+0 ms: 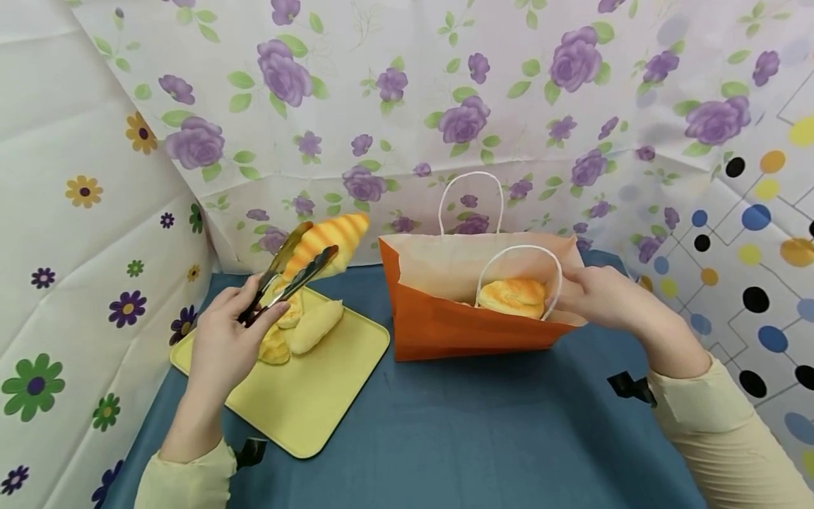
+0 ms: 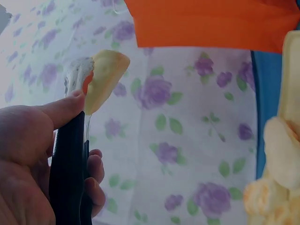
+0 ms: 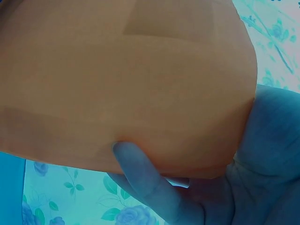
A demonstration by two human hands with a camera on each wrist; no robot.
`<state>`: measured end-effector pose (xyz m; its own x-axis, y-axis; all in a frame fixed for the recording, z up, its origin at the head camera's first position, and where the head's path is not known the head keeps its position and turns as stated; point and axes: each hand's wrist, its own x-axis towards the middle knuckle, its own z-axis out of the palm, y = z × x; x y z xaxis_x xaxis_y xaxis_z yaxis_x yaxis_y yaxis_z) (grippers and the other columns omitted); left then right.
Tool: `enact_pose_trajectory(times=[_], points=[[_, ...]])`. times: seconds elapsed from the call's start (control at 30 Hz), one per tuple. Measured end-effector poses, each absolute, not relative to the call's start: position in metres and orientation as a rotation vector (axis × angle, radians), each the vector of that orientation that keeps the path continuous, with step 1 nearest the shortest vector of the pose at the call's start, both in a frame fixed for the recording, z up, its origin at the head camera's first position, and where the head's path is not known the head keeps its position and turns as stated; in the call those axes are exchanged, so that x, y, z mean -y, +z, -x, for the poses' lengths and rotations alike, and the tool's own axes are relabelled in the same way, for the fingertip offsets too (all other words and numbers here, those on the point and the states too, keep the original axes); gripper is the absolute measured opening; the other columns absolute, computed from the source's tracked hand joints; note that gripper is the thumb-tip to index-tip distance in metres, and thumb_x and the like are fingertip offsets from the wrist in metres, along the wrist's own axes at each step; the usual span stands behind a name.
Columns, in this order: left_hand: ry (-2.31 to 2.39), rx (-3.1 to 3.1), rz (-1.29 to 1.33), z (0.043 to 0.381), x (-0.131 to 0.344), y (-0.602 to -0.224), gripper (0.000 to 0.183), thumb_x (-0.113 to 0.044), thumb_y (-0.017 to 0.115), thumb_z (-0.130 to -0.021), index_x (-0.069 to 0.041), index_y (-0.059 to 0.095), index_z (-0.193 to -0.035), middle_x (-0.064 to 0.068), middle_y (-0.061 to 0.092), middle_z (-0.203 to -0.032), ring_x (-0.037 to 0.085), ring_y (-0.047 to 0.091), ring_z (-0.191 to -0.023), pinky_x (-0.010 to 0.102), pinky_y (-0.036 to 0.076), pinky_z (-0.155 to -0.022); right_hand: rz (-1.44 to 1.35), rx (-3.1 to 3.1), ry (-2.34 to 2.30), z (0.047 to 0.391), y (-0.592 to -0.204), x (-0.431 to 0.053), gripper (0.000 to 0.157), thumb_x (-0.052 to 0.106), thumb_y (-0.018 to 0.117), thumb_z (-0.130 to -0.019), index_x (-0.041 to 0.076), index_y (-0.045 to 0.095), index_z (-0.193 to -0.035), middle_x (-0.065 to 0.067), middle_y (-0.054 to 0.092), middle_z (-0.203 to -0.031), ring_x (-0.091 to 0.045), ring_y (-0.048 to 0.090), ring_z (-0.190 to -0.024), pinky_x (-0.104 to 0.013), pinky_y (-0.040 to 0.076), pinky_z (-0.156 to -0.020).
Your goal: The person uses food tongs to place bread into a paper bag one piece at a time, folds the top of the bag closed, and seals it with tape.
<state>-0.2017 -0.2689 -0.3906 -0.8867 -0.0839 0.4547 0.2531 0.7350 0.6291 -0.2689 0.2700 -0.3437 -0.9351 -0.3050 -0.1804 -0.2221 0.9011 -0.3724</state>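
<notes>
My left hand (image 1: 222, 343) grips a pair of tongs (image 1: 304, 278) with dark handles, the thumb on one side and fingers on the other. Between the tong tips is a yellow bread roll with orange stripes (image 1: 343, 233), raised above the yellow tray (image 1: 311, 417). In the left wrist view the bread (image 2: 105, 79) shows its pale side. My right hand (image 1: 604, 297) holds the right side of an orange paper bag (image 1: 445, 329) with white handles. In the right wrist view, a finger lies against the paper (image 3: 140, 93). A round golden bun (image 1: 511, 297) shows inside the bag's mouth.
Several breads lie on the tray's far left part, among them a long pale roll (image 1: 316, 326). A blue cloth (image 1: 458, 431) covers the table. Flowered sheets (image 1: 394, 127) hang behind and at the left; a dotted one (image 1: 757, 297) is at the right.
</notes>
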Motion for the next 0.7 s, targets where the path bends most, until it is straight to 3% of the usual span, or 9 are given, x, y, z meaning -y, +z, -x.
enact_pose_trajectory(times=[0.07,0.23,0.53,0.7], points=[[-0.991,2.48,0.165,0.202,0.263,-0.385,0.065,-0.028,0.081,-0.099,-0.009,0.056,-0.155,0.015,0.067,-0.12,0.018,0.049,-0.075,0.022,0.037,-0.058,0.407,-2.833,-0.518,0.269,-0.343,-0.27,0.085,0.062,0.055,-0.107,0.001,0.041,-0.164,-0.035,0.055,-0.149,-0.051,0.063,-0.124,-0.066,0.052,-0.096],[-0.98,2.495,0.296,0.205,0.249,-0.372,0.066,-0.029,0.081,-0.099,-0.008,0.054,-0.156,0.009,0.062,-0.101,0.018,0.046,-0.07,0.026,0.035,-0.056,0.402,-2.827,-0.525,0.269,-0.343,-0.269,0.086,0.062,0.058,-0.106,0.001,0.041,-0.164,-0.034,0.054,-0.15,-0.052,0.061,-0.127,-0.068,0.051,-0.098],[-0.972,2.518,0.475,0.218,0.221,-0.357,0.063,-0.027,0.081,-0.098,-0.008,0.058,-0.154,0.004,0.058,-0.093,0.017,0.047,-0.07,0.03,0.037,-0.058,0.384,-2.839,-0.52,0.269,-0.344,-0.269,0.087,0.061,0.062,-0.104,-0.001,0.043,-0.162,-0.034,0.054,-0.15,-0.053,0.059,-0.129,-0.069,0.049,-0.1],[-0.933,2.58,0.524,0.225,0.206,-0.351,0.065,-0.034,0.08,-0.099,-0.012,0.057,-0.155,0.005,0.065,-0.107,0.018,0.048,-0.076,0.033,0.038,-0.063,0.382,-2.838,-0.517,0.269,-0.343,-0.269,0.087,0.061,0.06,-0.105,-0.001,0.042,-0.163,-0.034,0.054,-0.15,-0.054,0.058,-0.13,-0.07,0.049,-0.1]])
